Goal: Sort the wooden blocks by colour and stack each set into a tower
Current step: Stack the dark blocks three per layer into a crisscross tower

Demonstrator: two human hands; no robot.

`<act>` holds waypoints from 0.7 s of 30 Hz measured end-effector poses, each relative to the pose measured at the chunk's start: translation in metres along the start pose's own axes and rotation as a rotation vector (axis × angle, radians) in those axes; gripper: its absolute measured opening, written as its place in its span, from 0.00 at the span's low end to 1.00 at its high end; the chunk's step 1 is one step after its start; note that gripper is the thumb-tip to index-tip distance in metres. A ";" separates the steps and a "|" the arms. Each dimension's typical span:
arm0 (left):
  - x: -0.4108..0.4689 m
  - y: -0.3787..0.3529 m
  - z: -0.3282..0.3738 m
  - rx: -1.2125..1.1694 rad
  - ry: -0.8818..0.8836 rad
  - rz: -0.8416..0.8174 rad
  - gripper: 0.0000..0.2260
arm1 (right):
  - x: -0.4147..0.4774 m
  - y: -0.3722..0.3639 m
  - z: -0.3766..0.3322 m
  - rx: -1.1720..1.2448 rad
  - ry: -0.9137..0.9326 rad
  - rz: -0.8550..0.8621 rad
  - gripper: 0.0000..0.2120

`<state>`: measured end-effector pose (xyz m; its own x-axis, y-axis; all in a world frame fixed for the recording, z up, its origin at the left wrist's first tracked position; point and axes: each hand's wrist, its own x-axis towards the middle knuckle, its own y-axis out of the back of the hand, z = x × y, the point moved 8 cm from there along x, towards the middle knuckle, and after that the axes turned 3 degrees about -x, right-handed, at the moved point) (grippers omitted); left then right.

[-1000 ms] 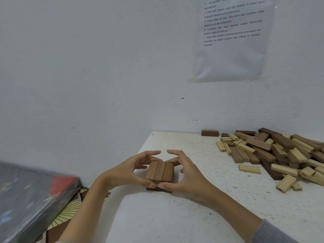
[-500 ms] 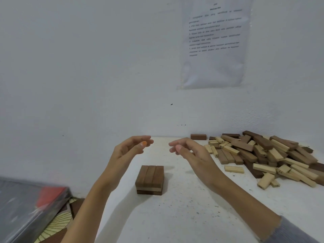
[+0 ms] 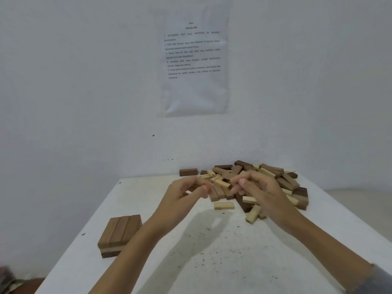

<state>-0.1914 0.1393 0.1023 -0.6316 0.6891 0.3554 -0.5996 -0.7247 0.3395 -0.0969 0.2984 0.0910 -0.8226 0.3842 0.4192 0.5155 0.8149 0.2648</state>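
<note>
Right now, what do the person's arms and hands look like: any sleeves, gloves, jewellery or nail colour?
Both hands are bare, no gloves, and no rings or watch show. The left hand has orange polish on its thumbnail; the left forearm is uncovered as far as the frame shows. The right hand has an unpainted visible nail, and a grey sleeve begins near the elbow.

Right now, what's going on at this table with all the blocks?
A person is sorting wooden blocks by colour. Both hands are out over the mixed pile of dark and light blocks at the far side of the white table. The left hand and right hand have curled fingers at the pile's near edge; whether either has a grip on a block cannot be told. A short brown stack, three blocks across on top, stands alone near the table's left edge. One light block lies apart in front of the pile.
</note>
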 end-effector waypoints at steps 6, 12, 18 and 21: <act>0.049 -0.018 -0.019 0.022 0.042 0.062 0.06 | 0.026 0.034 0.015 -0.171 -0.031 0.108 0.09; 0.087 -0.034 -0.062 0.158 0.142 -0.024 0.06 | 0.059 0.036 0.044 -0.369 -0.086 0.125 0.10; 0.104 -0.051 -0.102 0.454 0.209 -0.167 0.21 | 0.074 0.004 0.057 -0.700 0.002 -0.059 0.05; 0.103 -0.053 -0.105 0.665 0.174 -0.227 0.26 | 0.072 -0.020 0.069 -1.010 0.075 -0.286 0.03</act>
<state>-0.2768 0.2485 0.0292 -0.6293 0.7722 0.0878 -0.3348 -0.3713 0.8660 -0.1829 0.3398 0.0562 -0.9462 0.1782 0.2700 0.2929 0.1173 0.9489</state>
